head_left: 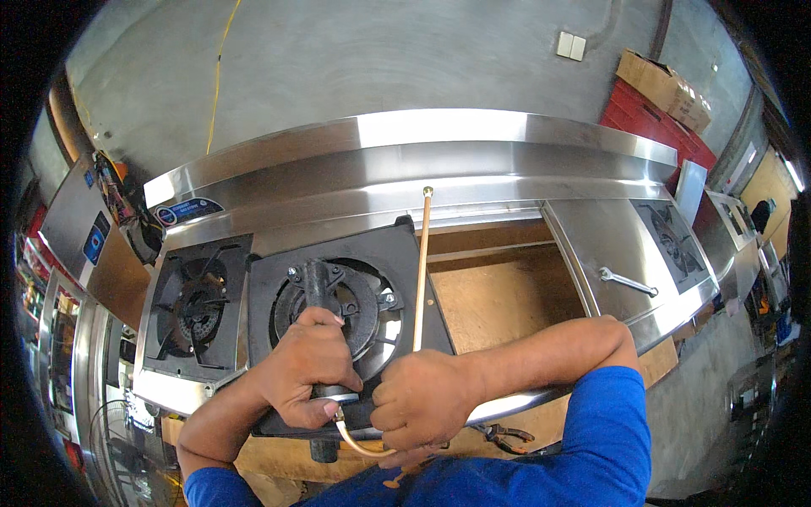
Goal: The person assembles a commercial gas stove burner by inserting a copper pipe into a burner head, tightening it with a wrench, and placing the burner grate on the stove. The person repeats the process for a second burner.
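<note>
My left hand [308, 367] is wrapped around a black cast-iron burner pipe [317, 291] that lies across a black burner plate [384, 249] with a round ring burner. My right hand [422, 399] grips a thin copper tube [421, 266]. The tube rises straight up to the steel backsplash and curves below my fist toward the pipe's brass fitting [340, 416] under my left thumb. The black plate rests tilted on the front edge of a stainless steel stove body [405, 160].
A second black burner grate [196, 304] sits at the left. An open wooden-floored bay [498, 296] lies right of the plate. A wrench [627, 281] rests on the steel top at right, another burner [672, 241] beyond it. Pliers [507, 437] lie at the front edge.
</note>
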`<state>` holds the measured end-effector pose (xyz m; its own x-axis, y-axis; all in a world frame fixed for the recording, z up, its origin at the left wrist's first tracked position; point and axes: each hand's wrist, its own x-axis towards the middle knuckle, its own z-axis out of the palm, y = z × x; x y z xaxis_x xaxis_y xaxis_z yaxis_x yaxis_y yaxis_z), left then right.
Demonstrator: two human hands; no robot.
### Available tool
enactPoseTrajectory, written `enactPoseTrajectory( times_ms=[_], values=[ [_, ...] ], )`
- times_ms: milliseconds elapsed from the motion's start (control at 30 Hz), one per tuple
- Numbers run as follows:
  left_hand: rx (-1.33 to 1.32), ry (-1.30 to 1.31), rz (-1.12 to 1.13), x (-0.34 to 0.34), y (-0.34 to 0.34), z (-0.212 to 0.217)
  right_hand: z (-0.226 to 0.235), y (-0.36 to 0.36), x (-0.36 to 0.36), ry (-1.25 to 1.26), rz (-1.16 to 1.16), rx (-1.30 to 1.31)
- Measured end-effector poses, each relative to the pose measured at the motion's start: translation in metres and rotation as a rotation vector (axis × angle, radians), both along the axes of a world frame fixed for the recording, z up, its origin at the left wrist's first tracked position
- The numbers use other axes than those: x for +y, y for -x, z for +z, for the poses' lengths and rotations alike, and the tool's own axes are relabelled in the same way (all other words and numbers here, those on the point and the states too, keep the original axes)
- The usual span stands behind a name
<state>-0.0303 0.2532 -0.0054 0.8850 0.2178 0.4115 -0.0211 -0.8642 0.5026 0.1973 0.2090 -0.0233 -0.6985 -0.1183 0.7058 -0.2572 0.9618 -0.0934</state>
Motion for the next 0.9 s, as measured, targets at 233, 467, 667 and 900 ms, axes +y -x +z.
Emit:
enactPoseTrajectory(
  times_ms=[233,467,667,900],
  values=[
    [-0.013,0.007,0.007,-0.001,0.002,-0.003,-0.001,0.003,0.002,0.003,0.043,-0.058],
    [-0.033,-0.001,-0.018,-0.002,0.002,-0.005,0.000,0.003,0.005,-0.007,0.066,-0.120],
    [-0.045,-0.054,-0.021,-0.001,0.007,-0.010,0.013,0.000,-0.001,-0.050,-0.025,-0.130],
    [-0.168,0.011,0.084,-0.007,-0.002,-0.005,0.002,-0.038,0.011,-0.113,-0.683,0.221]
  ],
)
